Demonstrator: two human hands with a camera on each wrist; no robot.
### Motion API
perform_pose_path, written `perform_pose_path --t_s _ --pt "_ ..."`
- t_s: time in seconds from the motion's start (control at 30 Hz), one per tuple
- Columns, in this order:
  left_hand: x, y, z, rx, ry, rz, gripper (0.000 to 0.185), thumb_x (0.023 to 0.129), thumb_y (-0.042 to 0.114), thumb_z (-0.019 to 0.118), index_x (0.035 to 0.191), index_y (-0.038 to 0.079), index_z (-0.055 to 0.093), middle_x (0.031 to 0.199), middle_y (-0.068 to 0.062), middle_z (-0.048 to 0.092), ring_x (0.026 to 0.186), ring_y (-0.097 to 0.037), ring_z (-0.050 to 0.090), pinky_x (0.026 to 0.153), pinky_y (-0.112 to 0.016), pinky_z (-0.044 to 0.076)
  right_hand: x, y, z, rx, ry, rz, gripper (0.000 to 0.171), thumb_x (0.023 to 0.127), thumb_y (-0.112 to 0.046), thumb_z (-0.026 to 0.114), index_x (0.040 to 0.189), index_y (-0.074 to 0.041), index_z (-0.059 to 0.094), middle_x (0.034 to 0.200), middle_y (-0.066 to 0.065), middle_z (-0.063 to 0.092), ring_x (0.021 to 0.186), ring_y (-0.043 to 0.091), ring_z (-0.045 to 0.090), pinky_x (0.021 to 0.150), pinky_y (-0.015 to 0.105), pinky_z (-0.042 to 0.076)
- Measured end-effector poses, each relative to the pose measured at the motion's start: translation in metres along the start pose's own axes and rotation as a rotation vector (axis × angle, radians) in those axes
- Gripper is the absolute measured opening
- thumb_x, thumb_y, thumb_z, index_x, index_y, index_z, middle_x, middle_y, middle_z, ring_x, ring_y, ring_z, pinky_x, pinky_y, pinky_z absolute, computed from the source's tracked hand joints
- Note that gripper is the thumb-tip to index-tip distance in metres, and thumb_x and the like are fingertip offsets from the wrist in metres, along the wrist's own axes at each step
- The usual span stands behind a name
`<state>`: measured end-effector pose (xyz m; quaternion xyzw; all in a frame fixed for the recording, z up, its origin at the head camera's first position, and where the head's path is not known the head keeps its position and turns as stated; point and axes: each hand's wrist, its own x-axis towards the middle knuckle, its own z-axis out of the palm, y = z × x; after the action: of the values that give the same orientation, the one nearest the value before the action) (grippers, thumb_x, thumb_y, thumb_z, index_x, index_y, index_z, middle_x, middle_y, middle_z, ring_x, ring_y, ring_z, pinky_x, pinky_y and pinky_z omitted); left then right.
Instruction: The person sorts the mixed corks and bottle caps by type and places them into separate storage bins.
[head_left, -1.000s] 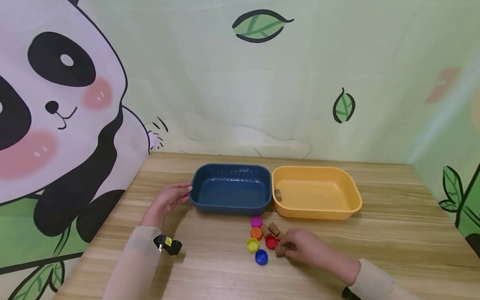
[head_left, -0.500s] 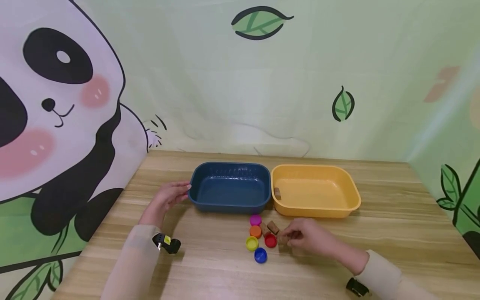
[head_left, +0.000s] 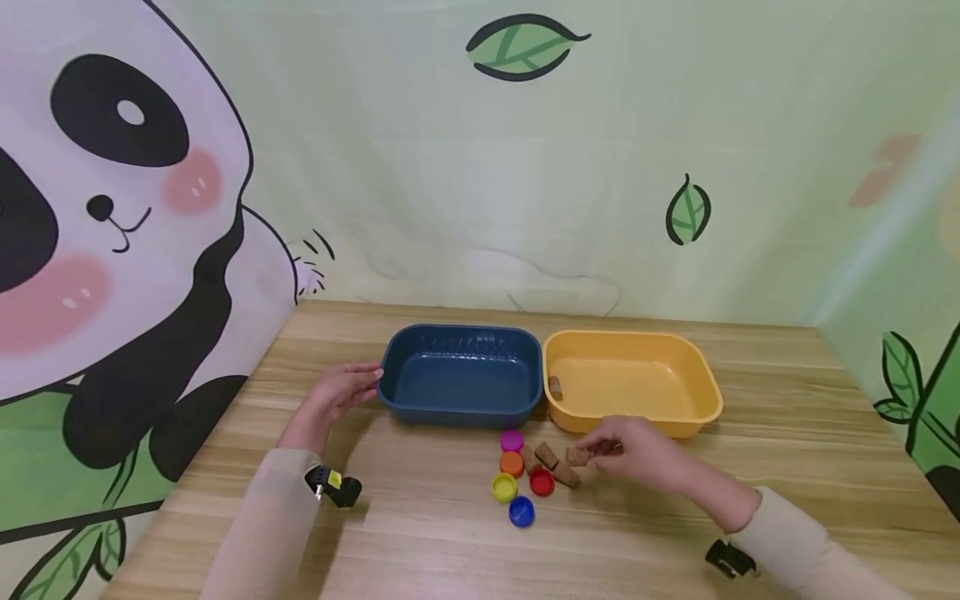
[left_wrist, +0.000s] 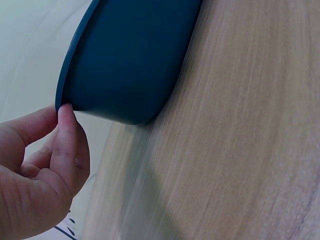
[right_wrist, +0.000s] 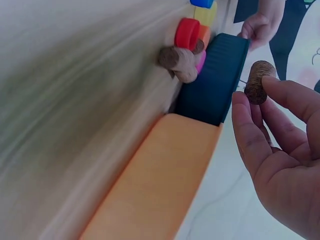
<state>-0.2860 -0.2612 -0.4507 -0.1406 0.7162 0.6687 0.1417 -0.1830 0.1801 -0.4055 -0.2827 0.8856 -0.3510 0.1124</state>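
Cork stopper, small, brown and cylindrical (head_left: 577, 456), is pinched at the fingertips of the right hand (head_left: 637, 454), lifted just off the wooden table (head_left: 787, 433). Its long axis lies roughly along the 3-to-9 line. The yellow plastic tray (head_left: 705, 392) sits at about 12 o'clock from the fingers, just beyond them, one cork already inside. Other corks (head_left: 546, 455) and coloured bottle caps (head_left: 512, 464) lie at 9 o'clock. The left hand (head_left: 337, 393), fingers loosely extended, touches the rim of the dark blue plastic tray (head_left: 461, 337), well apart from the held cork.
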Motion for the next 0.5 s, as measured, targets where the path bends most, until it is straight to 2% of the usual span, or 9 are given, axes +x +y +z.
perform_pose_path --t_s 0.17,0.5 --pt "-0.001 0.001 0.001 -0.001 -0.005 -0.002 0.05 0.103 0.008 0.059 0.146 -0.013 0.045 0.077 0.009 0.069 0.067 -0.001 0.067 0.069 -0.013 0.06 -0.002 -0.002 -0.008 -0.003 0.015 0.014 0.018 0.09 -0.006 0.075 0.107 -0.003 0.077 0.097 0.004 0.074 0.086 -0.002 0.06 0.073 0.016 0.056" --pt "-0.005 0.003 0.002 0.017 0.0 -0.014 0.05 0.104 0.01 0.059 0.147 -0.012 0.045 0.079 0.008 0.068 0.068 -0.001 0.067 0.072 -0.014 0.06 -0.005 -0.001 -0.023 -0.024 0.038 -0.02 0.019 0.089 -0.009 0.078 0.107 -0.002 0.077 0.099 0.009 0.076 0.086 -0.004 0.059 0.073 0.016 0.056"
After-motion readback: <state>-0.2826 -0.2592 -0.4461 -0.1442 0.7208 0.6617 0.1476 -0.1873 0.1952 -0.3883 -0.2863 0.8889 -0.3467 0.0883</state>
